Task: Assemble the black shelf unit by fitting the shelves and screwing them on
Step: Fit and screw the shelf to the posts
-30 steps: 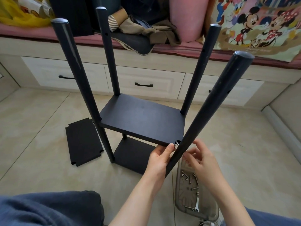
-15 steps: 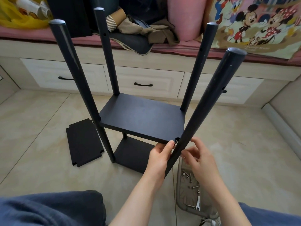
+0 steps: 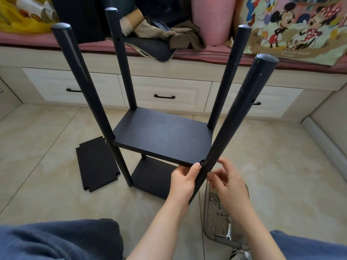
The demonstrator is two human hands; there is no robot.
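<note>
Left grip [image 3: 185, 182] holds the near right corner of the middle shelf [image 3: 161, 136]: thumb up against the front edge, fingers tucked under the board. Right grip [image 3: 228, 182] is just right of it, with the near-right post [image 3: 238, 117] between the two. Its fingers are curled and the fingertips [image 3: 210, 177] bunch against the post's side. Cannot tell whether they pinch anything; that spot is hidden.

The post leans up and away to the right of the grips. The shelf's corner notch sits against it, right above the left thumb.

Shelf unit stands on the tiled floor [image 3: 56, 184], straight ahead of both grips. Bottom shelf [image 3: 155, 177] sits below and beyond the left grip. The near-left post [image 3: 88, 94], far-left post [image 3: 122, 59] and far-right post [image 3: 228, 79] rise past the middle shelf.

A loose shelf panel [image 3: 96, 164] lies flat on the floor, well left of the left grip and beside the near-left post's foot.

A grey tray [image 3: 206, 218] sits on the floor under the right grip and wrist, holding screws [image 3: 216, 200] and a small spanner [image 3: 228, 234].

Far beyond the grips is a bench with drawers [image 3: 164, 91], with a cartoon-print cloth [image 3: 300, 29] on top.
</note>
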